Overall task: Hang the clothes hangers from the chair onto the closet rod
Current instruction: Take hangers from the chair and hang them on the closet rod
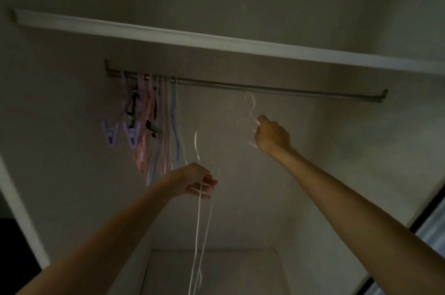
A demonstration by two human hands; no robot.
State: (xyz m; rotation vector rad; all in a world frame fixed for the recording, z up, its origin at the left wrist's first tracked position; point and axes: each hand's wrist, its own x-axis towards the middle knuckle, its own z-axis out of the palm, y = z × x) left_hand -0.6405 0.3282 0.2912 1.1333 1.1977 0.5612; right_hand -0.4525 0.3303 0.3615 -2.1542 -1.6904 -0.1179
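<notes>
A metal closet rod point(289, 92) runs under a white shelf. Several pastel hangers point(154, 121) hang bunched at its left end. My right hand point(272, 134) grips a pale pink hanger point(250, 107), blurred by motion, whose hook sits just below the rod's middle. My left hand point(199, 182) is lower, its fingers curled round thin white hangers point(199, 234) that dangle down toward the closet floor. The chair is out of view.
The white shelf point(216, 42) juts out above the rod. Closet walls close in on the left and right, with a dark door edge point(428, 220) at lower right. The rod's right half carries nothing.
</notes>
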